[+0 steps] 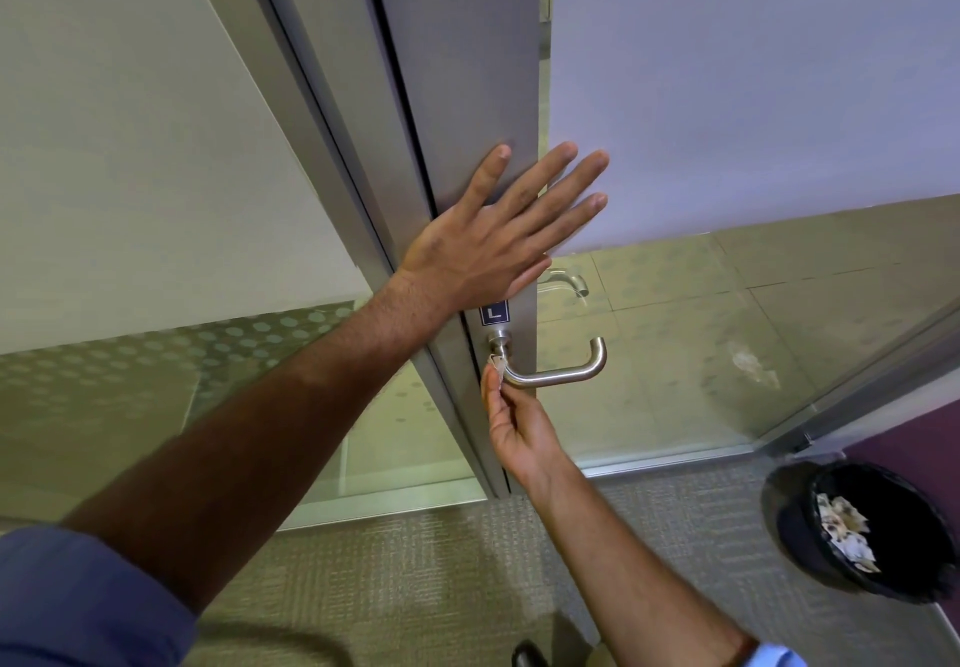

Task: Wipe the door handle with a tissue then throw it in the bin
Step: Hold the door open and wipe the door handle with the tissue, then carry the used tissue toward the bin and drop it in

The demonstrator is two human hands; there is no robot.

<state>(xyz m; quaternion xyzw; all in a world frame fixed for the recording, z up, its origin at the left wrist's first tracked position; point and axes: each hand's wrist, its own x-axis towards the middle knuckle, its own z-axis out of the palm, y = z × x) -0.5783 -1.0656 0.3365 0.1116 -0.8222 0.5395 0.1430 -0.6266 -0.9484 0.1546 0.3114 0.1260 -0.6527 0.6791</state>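
Note:
A brushed-steel lever door handle (566, 372) sticks out from the grey metal stile of a glass door (467, 94). My right hand (511, 422) reaches up from below and pinches a small crumpled tissue (497, 365) against the handle's inner bend, near its round base. My left hand (498, 235) lies flat with fingers spread on the door stile and frosted glass, just above the handle. A black bin (862, 531) with a dark liner stands on the floor at the lower right, with several crumpled tissues inside.
A second handle (569, 282) on the door's far side shows through the glass. A glass partition with a metal frame (332, 157) stands to the left. Beige carpet (415, 578) covers the floor. A purple wall panel (904, 437) rises behind the bin.

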